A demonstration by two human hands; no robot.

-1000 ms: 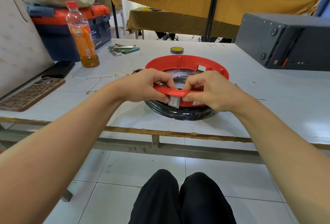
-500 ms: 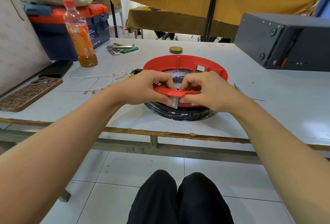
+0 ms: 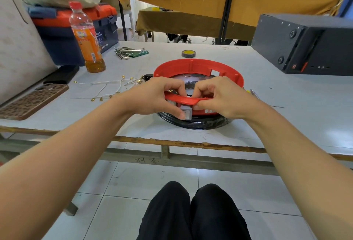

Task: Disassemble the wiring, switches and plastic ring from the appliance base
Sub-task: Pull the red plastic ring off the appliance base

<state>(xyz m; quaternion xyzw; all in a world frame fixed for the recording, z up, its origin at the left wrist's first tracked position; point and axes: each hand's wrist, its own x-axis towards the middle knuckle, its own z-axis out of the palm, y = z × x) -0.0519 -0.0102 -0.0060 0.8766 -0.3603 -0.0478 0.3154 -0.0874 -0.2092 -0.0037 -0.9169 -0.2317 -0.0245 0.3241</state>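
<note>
A red plastic ring [image 3: 191, 65] sits on a round black appliance base [image 3: 202, 124] near the table's front edge. A grey square switch [image 3: 186, 113] is set in the ring's near wall. My left hand [image 3: 152, 96] grips the near rim, fingers curled inside and thumb pressing on the switch face. My right hand [image 3: 223, 96] grips the same rim just to the right, fingers hooked over it and thumb under its lip. Loose white wires with brass terminals [image 3: 112, 86] lie on the table to the left of the base.
An orange drink bottle [image 3: 87, 39], a blue and orange toolbox [image 3: 63, 35], hex keys [image 3: 126, 51] and a tape roll [image 3: 188, 53] stand further back. A phone in a brown case [image 3: 32, 101] lies at the left. A dark grey box [image 3: 305, 42] fills the right.
Both hands stay on the ring's near rim. My left thumb has slid down onto the grey switch, and the fingers of both hands have shifted slightly.
</note>
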